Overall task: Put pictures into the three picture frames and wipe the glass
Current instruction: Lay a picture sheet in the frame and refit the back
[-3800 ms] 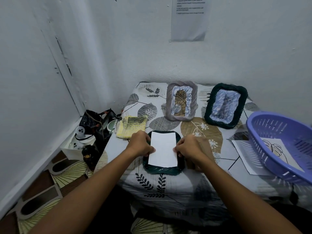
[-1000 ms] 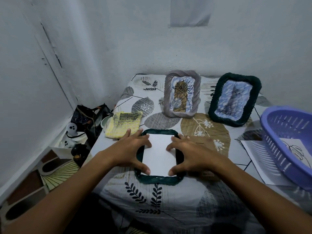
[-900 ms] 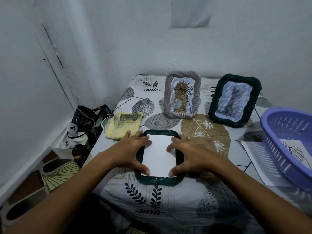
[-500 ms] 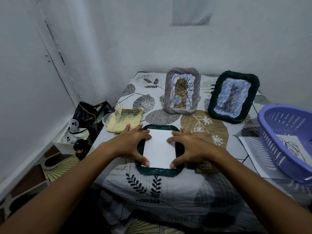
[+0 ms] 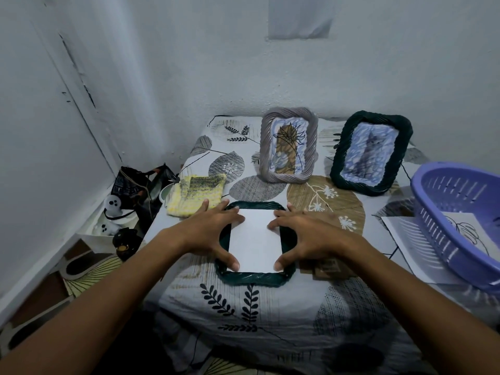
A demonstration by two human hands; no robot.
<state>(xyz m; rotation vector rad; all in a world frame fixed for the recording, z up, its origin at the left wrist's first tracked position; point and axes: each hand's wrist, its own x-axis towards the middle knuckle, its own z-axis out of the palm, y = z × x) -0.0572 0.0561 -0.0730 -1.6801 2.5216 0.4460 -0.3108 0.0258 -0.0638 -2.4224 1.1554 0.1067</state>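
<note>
Item: dark green frame (image 5: 254, 277), lying face down on the surface (image 5: 243, 315) between my two hands, with a white sheet (image 5: 255, 242) set into its back. My left hand (image 5: 208, 228) rests on the frame's left edge, fingers spread wide and straight, thumb tip touching the sheet's near left corner. My right hand (image 5: 305, 231) mirrors it on the right edge, fingers spread, thumb tip at the near right corner, forefinger on the sheet's far right edge. Neither hand curls round anything; both press flat. Item: grey twisted-rim frame (image 5: 288, 144), standing upright beyond my hands, with a leaf drawing behind its glass. Item: second dark green frame (image 5: 372, 152), standing tilted beyond my right hand, its picture bluish and blurred. Item: yellow knitted cloth (image 5: 196, 194), lying flat just beyond my left hand. Item: purple plastic basket (image 5: 460, 220), well to the right of my right hand, holding a sheet with a line drawing (image 5: 465, 228). Item: another printed sheet (image 5: 414, 242), partly under the basket. Item: brown card piece (image 5: 330, 269), just under my right wrist.
</note>
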